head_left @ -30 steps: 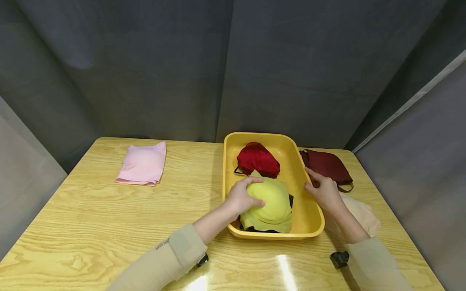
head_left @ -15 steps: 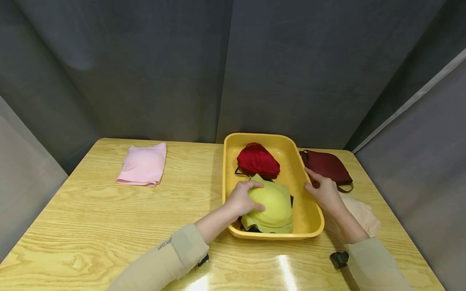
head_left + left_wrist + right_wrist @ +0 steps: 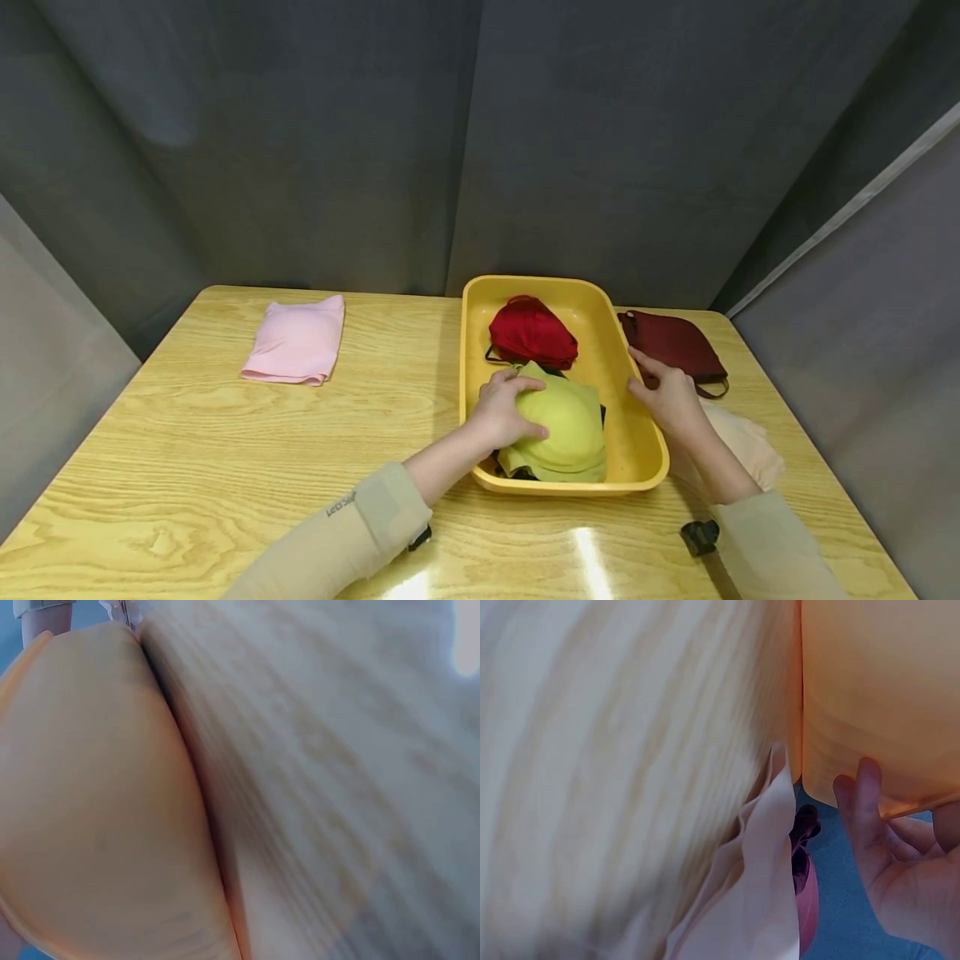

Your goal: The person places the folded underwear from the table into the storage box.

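A yellow-green padded bra (image 3: 566, 429) lies folded at the near end of a yellow plastic bin (image 3: 637, 462), over black fabric (image 3: 522, 473). My left hand (image 3: 498, 412) holds its left side, thumb and index finger spread across the cup; its other fingers are partly hidden. Behind it in the bin lies a red bra (image 3: 531, 333) with a black strap. My right hand (image 3: 667, 400) grips the bin's right rim. In the right wrist view, that hand (image 3: 907, 877) reaches around the edge of the bin (image 3: 885, 697).
On the table (image 3: 225, 467), a folded pink garment (image 3: 296, 340) lies far left. To the right of the bin lie a maroon bra (image 3: 675, 343) and a beige garment (image 3: 742, 442), the latter partly behind my right forearm. A dark curtain (image 3: 337, 150) stands behind the table.
The yellow-green bra has shifted slightly toward me and to the right, with my left fingers on it. My right hand stays on the rim.
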Motion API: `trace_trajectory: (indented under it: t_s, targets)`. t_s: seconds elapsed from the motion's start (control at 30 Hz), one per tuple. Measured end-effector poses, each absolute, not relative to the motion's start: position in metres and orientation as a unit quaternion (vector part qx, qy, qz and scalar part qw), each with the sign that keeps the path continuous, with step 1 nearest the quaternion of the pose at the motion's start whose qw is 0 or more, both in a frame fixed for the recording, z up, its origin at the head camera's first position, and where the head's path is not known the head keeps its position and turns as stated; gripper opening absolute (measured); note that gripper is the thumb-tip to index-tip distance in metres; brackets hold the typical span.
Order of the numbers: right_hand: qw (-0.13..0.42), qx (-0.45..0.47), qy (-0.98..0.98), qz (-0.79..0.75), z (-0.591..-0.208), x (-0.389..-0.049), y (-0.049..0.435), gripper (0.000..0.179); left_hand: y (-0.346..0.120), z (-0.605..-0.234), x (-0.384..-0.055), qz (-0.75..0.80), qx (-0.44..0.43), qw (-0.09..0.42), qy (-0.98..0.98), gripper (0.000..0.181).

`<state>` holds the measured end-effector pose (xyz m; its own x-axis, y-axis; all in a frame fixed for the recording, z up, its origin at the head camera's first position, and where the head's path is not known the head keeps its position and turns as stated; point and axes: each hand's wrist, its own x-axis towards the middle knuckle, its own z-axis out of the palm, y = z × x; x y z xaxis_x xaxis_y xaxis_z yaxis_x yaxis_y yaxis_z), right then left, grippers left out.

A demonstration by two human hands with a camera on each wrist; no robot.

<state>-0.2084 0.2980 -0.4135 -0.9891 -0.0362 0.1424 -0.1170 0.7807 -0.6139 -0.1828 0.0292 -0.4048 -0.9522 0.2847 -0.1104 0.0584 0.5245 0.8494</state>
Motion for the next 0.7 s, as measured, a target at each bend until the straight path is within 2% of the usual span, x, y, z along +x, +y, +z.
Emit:
trace_trajectory:
  t_s: [0.33, 0.7]
  targets:
    - [0.055, 0.040, -0.943, 0.327, -0.413, -0.208, 0.296, 0.052, 0.022, -0.396, -0.182, 0.457, 0.125, 0.096, 0.875, 0.074]
    - [0.059, 0.043, -0.945, 0.320, -0.413, -0.208, 0.297, 0.051, 0.008, -0.379, -0.173, 0.478, 0.151, 0.096, 0.860, 0.075]
